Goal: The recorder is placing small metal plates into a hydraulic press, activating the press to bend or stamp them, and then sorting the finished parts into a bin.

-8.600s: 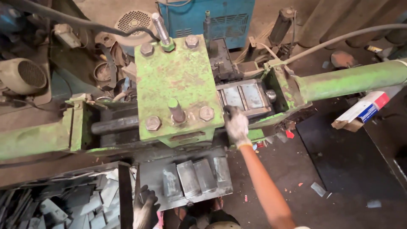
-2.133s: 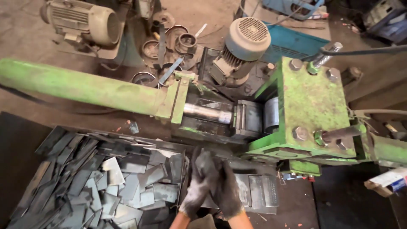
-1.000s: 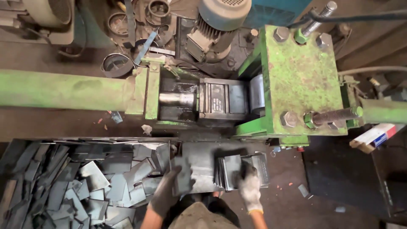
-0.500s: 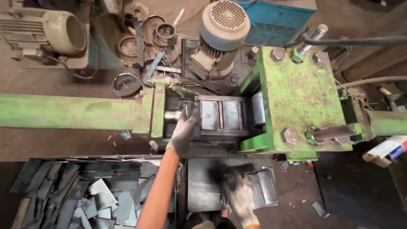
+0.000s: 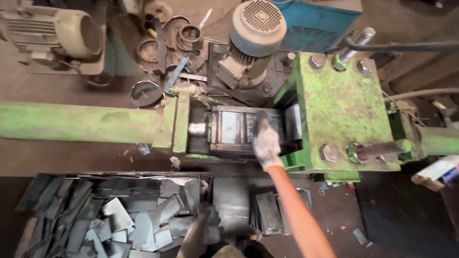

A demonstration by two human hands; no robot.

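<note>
My right hand (image 5: 266, 142), in a pale glove, reaches up into the die opening (image 5: 229, 128) of a green press (image 5: 344, 105). Its fingers close on a dark metal plate (image 5: 261, 117) standing in the slot. My left hand (image 5: 200, 235), in a dark glove, is low at the frame's bottom edge. It rests at the rim of a bin of grey metal plates (image 5: 119, 215). Whether it holds a plate is unclear. A small stack of plates (image 5: 267, 212) stands on a flat metal tray (image 5: 232, 198) between my arms.
A long green beam (image 5: 81, 126) runs left from the press. Behind it are a grey electric motor (image 5: 256, 33), a second motor (image 5: 52, 33) at the far left, and loose metal rings (image 5: 146, 91). A threaded rod (image 5: 380, 149) sticks out at the right.
My left hand has pulled back from the press opening down to the plate bin. My right hand has left the plate stack and reached up into the opening.
</note>
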